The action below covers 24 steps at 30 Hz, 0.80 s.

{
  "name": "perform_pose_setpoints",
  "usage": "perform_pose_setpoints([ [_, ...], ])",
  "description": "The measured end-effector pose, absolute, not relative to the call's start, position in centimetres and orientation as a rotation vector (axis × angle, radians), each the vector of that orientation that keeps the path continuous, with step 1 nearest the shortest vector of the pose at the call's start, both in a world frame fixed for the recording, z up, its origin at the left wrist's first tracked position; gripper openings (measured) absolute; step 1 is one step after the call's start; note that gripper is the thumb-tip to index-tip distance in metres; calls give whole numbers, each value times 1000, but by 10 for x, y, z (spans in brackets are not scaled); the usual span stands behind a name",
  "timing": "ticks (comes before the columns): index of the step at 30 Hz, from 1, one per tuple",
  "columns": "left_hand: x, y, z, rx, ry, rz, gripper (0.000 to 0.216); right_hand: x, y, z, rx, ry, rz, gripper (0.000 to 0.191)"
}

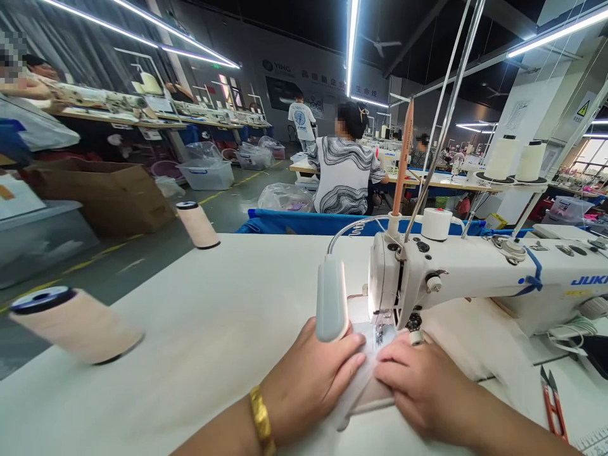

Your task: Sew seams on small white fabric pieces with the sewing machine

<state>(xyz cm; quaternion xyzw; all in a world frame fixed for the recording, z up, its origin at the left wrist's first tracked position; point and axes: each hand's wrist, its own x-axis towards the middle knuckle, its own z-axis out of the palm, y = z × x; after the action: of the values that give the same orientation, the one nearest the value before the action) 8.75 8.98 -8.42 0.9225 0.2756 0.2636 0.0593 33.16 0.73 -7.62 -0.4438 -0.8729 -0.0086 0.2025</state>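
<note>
A strip of thin white fabric (pixel 354 400) runs under the needle and presser foot (pixel 379 334) of a white sewing machine (pixel 451 269). My left hand (pixel 313 370), with a gold bracelet (pixel 261 419) at its wrist, holds the fabric down just left of the needle, fingers together. On the right side of the needle my right hand (pixel 422 380) grips the fabric with bent fingers, its fingertips close to the left hand's. A grey-white lamp (pixel 331 299) on a bendable neck hangs over my left hand and hides part of its fingers.
Two cones of peach thread (pixel 76 326) stand at the table's left edge. Red-handled thread snips (pixel 553 405) and a ruler (pixel 593 443) lie at the right. More pale fabric (pixel 479 339) spreads under the machine arm. A seated person (pixel 346 171) works ahead, beyond a blue cloth (pixel 294 221).
</note>
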Motion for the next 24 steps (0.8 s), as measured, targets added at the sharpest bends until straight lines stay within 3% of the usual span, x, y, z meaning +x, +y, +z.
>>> perform_pose_setpoints([
  [5, 92, 78, -88, 2794, 718, 800, 37, 352, 17, -74, -1401, -2195, -324, 23],
  [12, 95, 71, -92, 2705, 548, 715, 13, 329, 0, -66, -1286, -2533, -8, 18],
  [24, 94, 70, -92, 2674, 621, 696, 14, 333, 4, -63, -1566, -2460, 37, 9],
])
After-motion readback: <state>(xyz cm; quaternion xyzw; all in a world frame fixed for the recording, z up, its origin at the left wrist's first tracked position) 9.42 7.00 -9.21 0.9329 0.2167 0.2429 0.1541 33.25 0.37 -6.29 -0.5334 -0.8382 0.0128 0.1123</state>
